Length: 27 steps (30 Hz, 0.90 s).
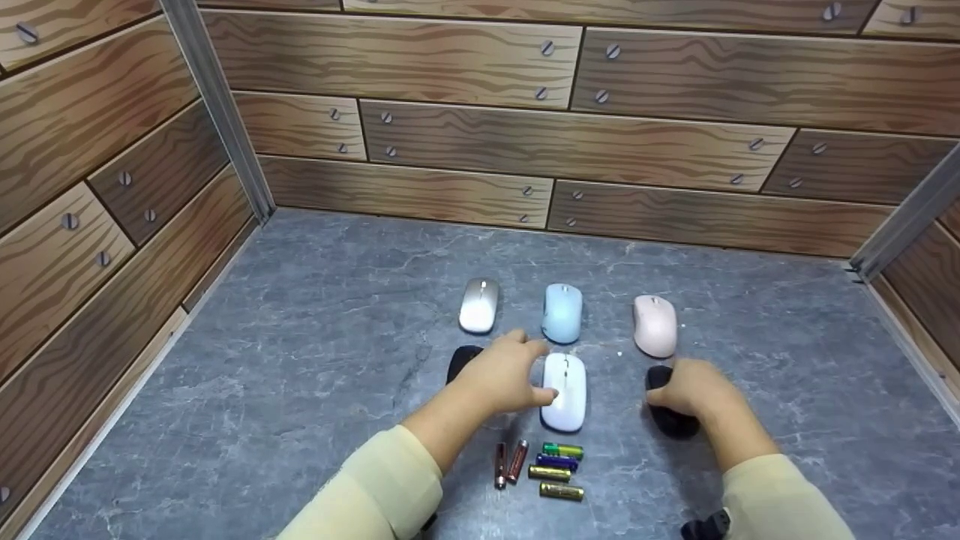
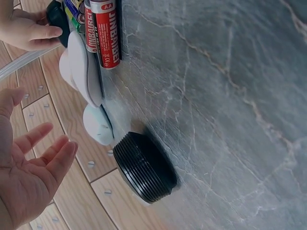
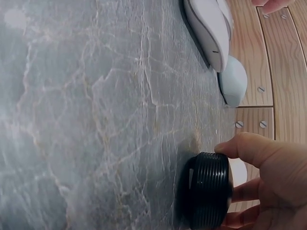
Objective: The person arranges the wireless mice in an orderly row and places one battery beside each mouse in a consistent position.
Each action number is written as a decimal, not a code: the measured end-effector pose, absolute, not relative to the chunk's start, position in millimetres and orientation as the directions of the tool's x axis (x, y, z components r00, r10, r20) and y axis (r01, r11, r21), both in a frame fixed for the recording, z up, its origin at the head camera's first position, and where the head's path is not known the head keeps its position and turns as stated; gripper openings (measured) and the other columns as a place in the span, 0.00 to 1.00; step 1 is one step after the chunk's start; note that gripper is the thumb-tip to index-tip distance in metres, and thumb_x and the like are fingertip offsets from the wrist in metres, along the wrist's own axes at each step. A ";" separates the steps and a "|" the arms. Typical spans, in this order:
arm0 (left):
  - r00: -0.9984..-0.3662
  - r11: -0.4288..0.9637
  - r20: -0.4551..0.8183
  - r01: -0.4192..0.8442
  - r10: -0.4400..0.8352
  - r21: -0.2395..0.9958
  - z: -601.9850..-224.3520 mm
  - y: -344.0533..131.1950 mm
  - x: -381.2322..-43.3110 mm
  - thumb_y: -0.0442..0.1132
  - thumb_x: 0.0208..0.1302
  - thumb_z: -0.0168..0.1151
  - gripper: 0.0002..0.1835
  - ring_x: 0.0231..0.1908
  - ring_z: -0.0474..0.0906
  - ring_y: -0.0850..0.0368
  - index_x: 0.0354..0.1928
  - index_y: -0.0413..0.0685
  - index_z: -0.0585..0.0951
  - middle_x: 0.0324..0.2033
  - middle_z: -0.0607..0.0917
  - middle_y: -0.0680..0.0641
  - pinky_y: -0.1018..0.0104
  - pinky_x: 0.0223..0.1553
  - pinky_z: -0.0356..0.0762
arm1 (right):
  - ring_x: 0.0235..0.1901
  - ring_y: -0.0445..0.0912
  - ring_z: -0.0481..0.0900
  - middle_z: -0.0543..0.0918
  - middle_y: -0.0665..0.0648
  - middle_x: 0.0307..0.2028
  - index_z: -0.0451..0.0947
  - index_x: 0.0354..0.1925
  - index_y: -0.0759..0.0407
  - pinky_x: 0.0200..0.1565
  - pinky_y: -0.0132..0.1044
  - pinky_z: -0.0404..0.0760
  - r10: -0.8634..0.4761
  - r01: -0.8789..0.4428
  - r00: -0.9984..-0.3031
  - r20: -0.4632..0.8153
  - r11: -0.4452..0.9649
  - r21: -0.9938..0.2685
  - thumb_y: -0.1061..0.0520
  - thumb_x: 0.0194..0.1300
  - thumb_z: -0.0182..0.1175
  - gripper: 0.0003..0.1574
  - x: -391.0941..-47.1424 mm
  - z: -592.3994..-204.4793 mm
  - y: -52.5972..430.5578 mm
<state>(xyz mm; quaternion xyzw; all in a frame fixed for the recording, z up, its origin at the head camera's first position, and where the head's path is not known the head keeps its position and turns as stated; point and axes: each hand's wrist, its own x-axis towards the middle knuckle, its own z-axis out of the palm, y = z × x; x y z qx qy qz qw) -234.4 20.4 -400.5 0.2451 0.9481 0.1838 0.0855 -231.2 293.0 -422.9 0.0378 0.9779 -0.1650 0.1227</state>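
Observation:
My right hand [image 1: 694, 386] grips a black computer mouse [image 1: 673, 420] at the right of the group; in the right wrist view the thumb lies against the ribbed side of that black mouse [image 3: 208, 191]. Above the grey surface my left hand [image 1: 504, 373] hovers with fingers spread, holding nothing, between a second black mouse [image 1: 463, 361] and a white mouse [image 1: 565, 397]. Part of that second mouse is hidden behind the hand in the head view, while its ribbed side [image 2: 144, 167] shows in the left wrist view.
Behind stand a silver-white mouse [image 1: 479, 306], a light blue mouse [image 1: 562, 313] and a pink mouse [image 1: 655, 326]. Nearer lie red batteries [image 1: 517, 461] and several green, blue and gold batteries [image 1: 561, 492]. Wood-patterned walls [image 1: 450, 142] enclose the grey marbled surface [image 1: 300, 360].

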 end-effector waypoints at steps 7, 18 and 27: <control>-0.865 0.816 -0.068 0.439 0.496 0.377 -400.1 19.8 -233.9 0.57 0.50 0.65 0.34 0.52 0.71 0.52 0.59 0.53 0.71 0.52 0.73 0.47 0.59 0.51 0.72 | 0.36 0.62 0.76 0.77 0.74 0.35 0.69 0.41 0.81 0.42 0.55 0.74 0.049 0.132 -0.961 -0.273 0.946 -0.296 0.45 0.44 0.66 0.41 -227.1 -418.8 290.2; -0.873 0.816 -0.060 0.425 0.483 0.391 -397.2 15.1 -232.7 0.57 0.51 0.64 0.34 0.51 0.72 0.53 0.59 0.52 0.71 0.52 0.72 0.47 0.60 0.51 0.73 | 0.35 0.60 0.76 0.77 0.72 0.33 0.70 0.39 0.81 0.41 0.54 0.74 0.036 0.123 -0.957 -0.289 0.950 -0.288 0.43 0.47 0.65 0.40 -223.9 -415.9 290.2; -0.878 0.808 -0.025 0.429 0.479 0.404 -395.6 4.2 -232.7 0.57 0.51 0.65 0.34 0.50 0.72 0.51 0.59 0.50 0.71 0.52 0.72 0.45 0.58 0.52 0.72 | 0.41 0.66 0.75 0.76 0.76 0.40 0.71 0.45 0.79 0.43 0.56 0.73 0.018 0.086 -0.970 -0.242 0.959 -0.272 0.44 0.55 0.59 0.38 -224.0 -402.4 286.0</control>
